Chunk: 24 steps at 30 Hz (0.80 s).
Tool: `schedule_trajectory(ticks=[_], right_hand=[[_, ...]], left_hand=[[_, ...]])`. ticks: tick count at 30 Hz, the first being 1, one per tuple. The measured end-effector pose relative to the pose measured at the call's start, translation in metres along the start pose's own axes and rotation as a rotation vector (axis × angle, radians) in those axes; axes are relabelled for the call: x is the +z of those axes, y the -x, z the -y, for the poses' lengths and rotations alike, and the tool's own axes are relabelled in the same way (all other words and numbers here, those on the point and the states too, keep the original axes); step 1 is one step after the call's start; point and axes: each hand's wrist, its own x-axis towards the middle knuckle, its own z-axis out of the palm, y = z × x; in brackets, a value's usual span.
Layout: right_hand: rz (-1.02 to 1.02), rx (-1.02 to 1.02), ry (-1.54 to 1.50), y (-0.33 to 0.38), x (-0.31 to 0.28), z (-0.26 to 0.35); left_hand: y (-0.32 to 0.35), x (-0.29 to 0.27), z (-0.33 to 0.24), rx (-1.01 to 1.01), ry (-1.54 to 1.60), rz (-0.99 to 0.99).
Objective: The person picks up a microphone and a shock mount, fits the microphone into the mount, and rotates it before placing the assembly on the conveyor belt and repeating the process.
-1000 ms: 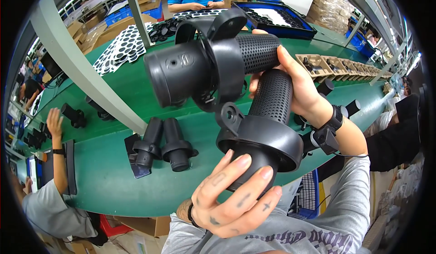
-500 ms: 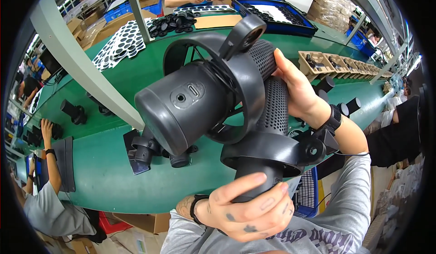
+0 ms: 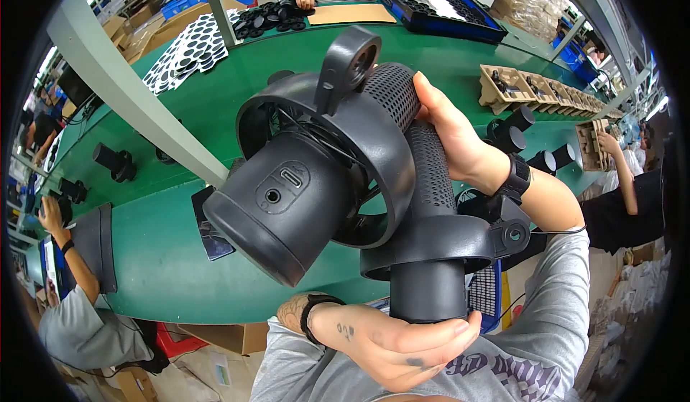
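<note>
Two black microphones with perforated mesh heads and ring-shaped mounts are held up before me over the green table. The nearer, tilted microphone [image 3: 280, 201] shows a port and a round socket on its lower end. Beside it, on the right, the second microphone [image 3: 428, 287] stands almost upright. My right hand [image 3: 460, 140] is closed around the mesh ends of both, its thumb behind the tilted one and part of its fingers hidden. At the bottom, my left hand [image 3: 402, 344] cups the base of the upright microphone, fingers across its lower end.
More microphones [image 3: 113, 161] stand on the green table [image 3: 165, 258], some at right. Moulded brown trays [image 3: 503, 89] line the far right; another person's hand [image 3: 609, 143] touches one. Across, a person handles black round pieces [image 3: 269, 20]. A grey post [image 3: 136, 86] rises at left.
The tilted microphone has shifted slightly left and down. My left hand has slid down from the upright microphone's side to its base. The person opposite has reached into the blue tray.
</note>
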Motion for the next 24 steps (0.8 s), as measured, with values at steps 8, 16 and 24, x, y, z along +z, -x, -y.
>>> schedule_trajectory(ticks=[8,16,24], right_hand=[[-0.164,-0.525,0.614,0.004,0.011,0.070],[0.060,-0.999,1.979,0.010,-0.022,0.160],[-0.021,-0.374,2.321,0.046,-0.096,0.162]], left_hand=[[0.010,-0.020,-0.004,-0.512,0.439,-0.164],[0.020,-0.046,0.025,-0.523,0.413,-0.101],[0.026,-0.049,0.030,-0.497,0.368,-0.095]])
